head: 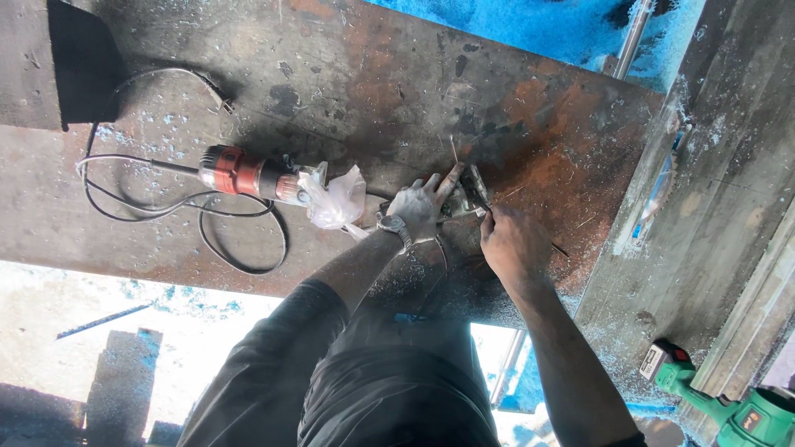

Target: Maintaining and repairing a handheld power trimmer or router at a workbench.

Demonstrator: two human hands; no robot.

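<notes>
Both hands meet over a small shiny metal piece [469,197] lying on the rusty tabletop [397,91]. The left hand [418,209], with a wristwatch [394,224], presses flat on the piece with fingers spread. The right hand [512,242] is curled just beside it at the piece's edge; whether it grips anything cannot be told. Left of the left hand lie a crumpled plastic bag [335,200] and a red power tool [244,174] with its black cord [240,265]. A green tool [729,410] sits well apart, beyond the right forearm.

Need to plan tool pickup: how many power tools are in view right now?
2. A red corded power tool lies on the rusty metal plate, beside the left hand; a green power tool sits at bottom right. Others may be hidden.
</notes>
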